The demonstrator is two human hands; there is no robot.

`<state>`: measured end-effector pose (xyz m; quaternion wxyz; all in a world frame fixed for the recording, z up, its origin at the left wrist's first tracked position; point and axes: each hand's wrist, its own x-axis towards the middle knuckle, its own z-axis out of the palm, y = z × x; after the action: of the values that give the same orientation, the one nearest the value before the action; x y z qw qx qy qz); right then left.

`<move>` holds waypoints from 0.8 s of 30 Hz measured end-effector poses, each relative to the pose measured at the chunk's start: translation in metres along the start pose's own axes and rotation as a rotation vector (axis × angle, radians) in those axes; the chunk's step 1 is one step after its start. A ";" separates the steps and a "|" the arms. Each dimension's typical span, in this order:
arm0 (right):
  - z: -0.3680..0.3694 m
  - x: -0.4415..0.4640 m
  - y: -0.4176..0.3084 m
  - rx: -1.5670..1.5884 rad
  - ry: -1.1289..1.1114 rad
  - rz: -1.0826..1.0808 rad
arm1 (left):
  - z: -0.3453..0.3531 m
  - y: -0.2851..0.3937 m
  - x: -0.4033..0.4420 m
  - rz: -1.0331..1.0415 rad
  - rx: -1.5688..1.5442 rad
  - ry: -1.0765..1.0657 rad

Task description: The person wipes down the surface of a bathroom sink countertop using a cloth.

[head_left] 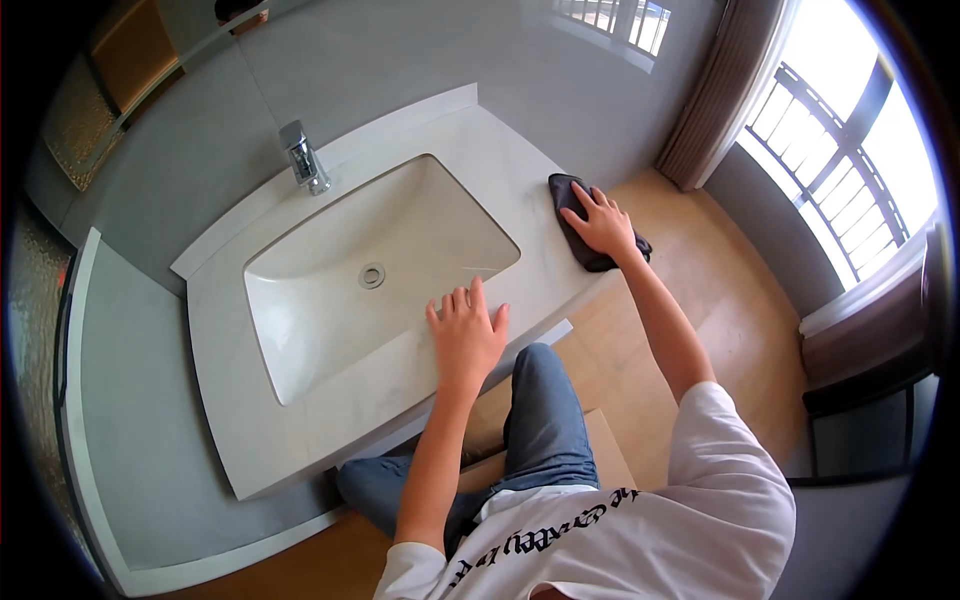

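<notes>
1. The right hand lies flat with fingers spread on a dark cloth, at the right end of the worktop, seemingly reaching over its edge
2. The left hand holds nothing, fingers apart, by the front rim of the sink (whether it touches is hard to tell)
3. Even palm pressure, with the cloth kept unbunched, would probably serve best
4. The tap and the sink interrupt the flat surface; a curtain hangs well apart
</notes>
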<state>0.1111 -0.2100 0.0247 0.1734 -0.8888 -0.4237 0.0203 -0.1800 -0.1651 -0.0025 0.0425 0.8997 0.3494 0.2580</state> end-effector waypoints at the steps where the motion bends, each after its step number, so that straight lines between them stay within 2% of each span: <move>1: 0.003 0.006 0.004 -0.003 0.004 0.001 | 0.000 0.001 0.001 0.002 -0.004 0.003; 4: 0.016 0.006 0.001 -0.067 0.109 -0.069 | -0.001 0.002 0.001 -0.011 0.019 0.005; 6: 0.024 -0.019 -0.009 -0.251 0.186 -0.126 | -0.003 0.004 0.001 -0.017 0.015 -0.008; 8: 0.027 -0.057 -0.034 -0.203 0.219 -0.216 | -0.008 0.006 0.002 -0.030 0.014 -0.044; 10: 0.030 -0.099 -0.063 -0.161 0.211 -0.367 | -0.007 0.003 0.005 -0.027 0.016 -0.069; 12: 0.031 -0.134 -0.086 -0.077 0.146 -0.572 | -0.001 -0.003 0.002 0.011 -0.031 -0.001; 14: 0.025 -0.116 -0.074 0.002 0.111 -0.552 | -0.004 -0.009 -0.004 0.005 -0.068 -0.034; 15: 0.026 -0.099 -0.065 -0.063 0.148 -0.510 | -0.012 -0.012 -0.009 -0.009 -0.016 -0.005; 19: 0.025 -0.023 -0.036 -0.102 0.154 -0.276 | -0.051 -0.054 -0.044 -0.119 0.108 -0.023; 21: 0.031 -0.018 -0.032 -0.148 0.188 -0.225 | -0.075 -0.081 -0.062 -0.247 0.105 -0.069; 24: 0.030 -0.056 -0.063 -0.176 0.151 -0.203 | -0.069 -0.128 -0.097 -0.338 0.271 0.083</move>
<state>0.0225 -0.2072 0.0106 0.1274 -0.8522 -0.4972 -0.1014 -0.3518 -0.1388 -0.0183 -0.0507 0.8146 0.5280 0.2347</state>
